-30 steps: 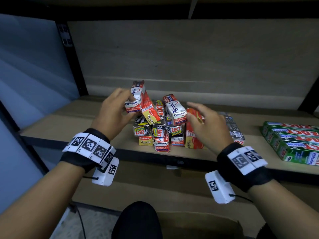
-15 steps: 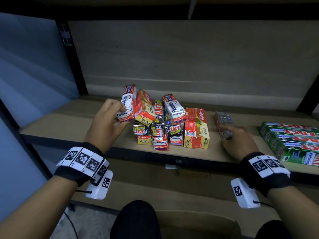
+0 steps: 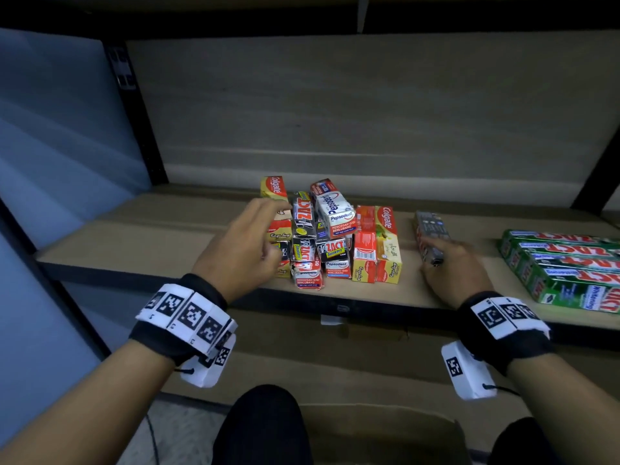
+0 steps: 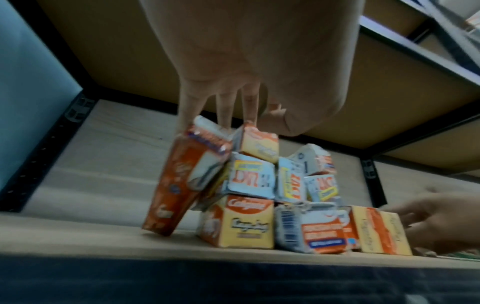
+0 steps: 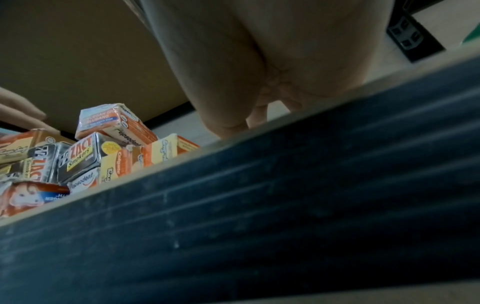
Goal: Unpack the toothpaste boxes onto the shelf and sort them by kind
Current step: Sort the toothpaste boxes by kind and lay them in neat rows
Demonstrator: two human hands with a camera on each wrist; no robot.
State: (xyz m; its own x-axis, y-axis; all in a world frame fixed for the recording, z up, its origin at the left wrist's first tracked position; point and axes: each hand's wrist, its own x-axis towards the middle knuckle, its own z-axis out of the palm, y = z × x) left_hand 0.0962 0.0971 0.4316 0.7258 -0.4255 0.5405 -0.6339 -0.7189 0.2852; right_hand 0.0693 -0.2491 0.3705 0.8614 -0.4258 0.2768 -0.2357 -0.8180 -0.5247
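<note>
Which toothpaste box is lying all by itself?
The grey box that the right hand holds. It lies alone between the two Colgate boxes and the green Zact boxes; every other box touches a neighbour.

Left hand (image 3: 241, 243): no longer lifts the red-and-white toothpaste carton (image 4: 182, 181). Its fingers now stretch straight over the heap of cartons (image 3: 322, 236), tips on that carton, which leans against the heap's left side.
Right hand (image 3: 453, 266): gone from the heap to the grey flat carton (image 3: 431, 229), laid over its near end.

Four green Zact boxes (image 3: 553, 260), one grey box (image 3: 431, 228), roughly a dozen mixed toothpaste boxes (image 3: 335, 213) piled.
</note>
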